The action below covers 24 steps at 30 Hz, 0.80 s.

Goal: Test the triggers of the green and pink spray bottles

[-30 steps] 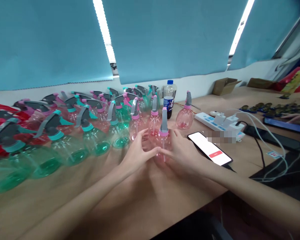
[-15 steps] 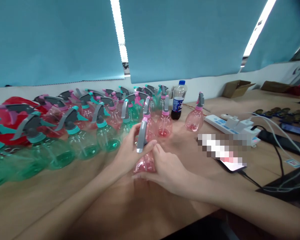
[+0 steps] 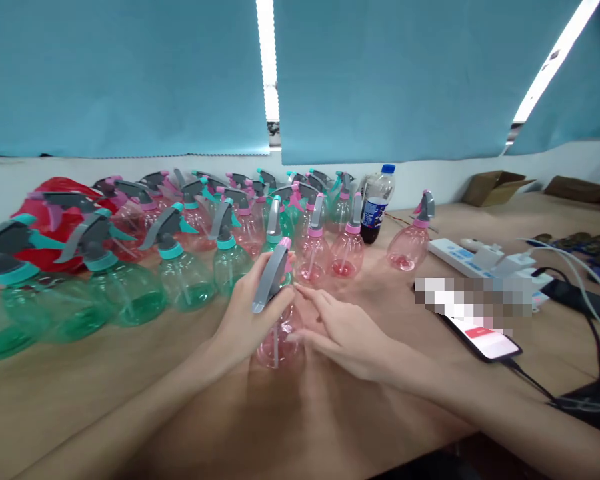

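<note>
A clear pink spray bottle [image 3: 275,350] with a grey trigger head stands tilted slightly at the table's middle. My left hand [image 3: 245,307] is closed round its neck, just under the trigger. Beside the bottle, my right hand [image 3: 353,333] has its fingers stretched out and apart from the thumb. Those fingertips reach close to my left thumb, and the right thumb lies at the bottle's side; whether it touches is unclear. Just behind are two pink spray bottles [image 3: 347,257] with a little liquid. A green spray bottle [image 3: 230,267] stands left of them.
Rows of green and pink spray bottles [image 3: 185,280] fill the left and back. A dark drink bottle [image 3: 374,217] and a lone pink spray bottle [image 3: 410,247] stand behind right. A phone [image 3: 495,343], a power strip [image 3: 455,257] with cables and a cardboard box [image 3: 495,189] lie right.
My right hand has loosened from the bottle's body, its fingers straightening. The held bottle has come slightly nearer and lower left. The view has turned a little left.
</note>
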Motion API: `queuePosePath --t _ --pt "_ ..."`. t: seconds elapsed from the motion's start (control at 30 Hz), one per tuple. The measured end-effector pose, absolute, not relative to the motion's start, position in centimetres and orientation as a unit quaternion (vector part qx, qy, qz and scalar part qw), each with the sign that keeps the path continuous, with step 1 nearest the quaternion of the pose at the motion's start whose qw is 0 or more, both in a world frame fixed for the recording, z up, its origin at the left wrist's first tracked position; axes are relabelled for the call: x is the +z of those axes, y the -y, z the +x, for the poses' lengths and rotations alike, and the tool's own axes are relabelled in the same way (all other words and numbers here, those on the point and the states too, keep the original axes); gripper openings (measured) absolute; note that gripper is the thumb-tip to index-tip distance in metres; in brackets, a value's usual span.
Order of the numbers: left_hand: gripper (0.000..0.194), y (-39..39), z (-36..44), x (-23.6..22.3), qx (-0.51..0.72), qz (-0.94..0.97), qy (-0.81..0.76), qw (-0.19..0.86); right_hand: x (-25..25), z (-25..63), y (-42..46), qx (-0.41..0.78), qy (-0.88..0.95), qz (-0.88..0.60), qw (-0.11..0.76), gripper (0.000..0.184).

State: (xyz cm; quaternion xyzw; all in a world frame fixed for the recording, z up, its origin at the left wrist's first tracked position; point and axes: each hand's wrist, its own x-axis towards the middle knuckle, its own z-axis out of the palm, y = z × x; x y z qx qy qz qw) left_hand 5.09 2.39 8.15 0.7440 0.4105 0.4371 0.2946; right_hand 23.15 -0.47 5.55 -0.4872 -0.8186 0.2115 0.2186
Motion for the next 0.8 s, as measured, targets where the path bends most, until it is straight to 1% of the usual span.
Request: queuePosePath --t 0.1,0.23,0.47,0.7,0.8 --pt "0.032 -2.8 4.8 8.1 0.448 0.736 -0.409 0.301 4.0 25.2 -1.1 0.191 0.835 -0.463 0.228 0.059" --pt "0.027 -3.4 4.8 7.9 0.459 0.724 -0.413 0.306 1.2 27.4 -3.0 0.154 0.853 -0.446 0.224 0.047" --pt "0.026 -4.7 5.2 7.2 0.453 0.731 -0.386 0.335 -1.7 27.4 -4.0 0.125 0.863 -0.432 0.23 0.054" --pt "0.038 -5.1 5.4 7.6 0.414 0.746 -0.397 0.338 -2.0 27.0 -4.0 0.117 0.863 -0.43 0.238 0.054" --pt "0.044 -5.1 5.3 7.3 0.409 0.749 -0.41 0.322 -2.0 27.0 -4.0 0.122 0.862 -0.433 0.234 0.055"
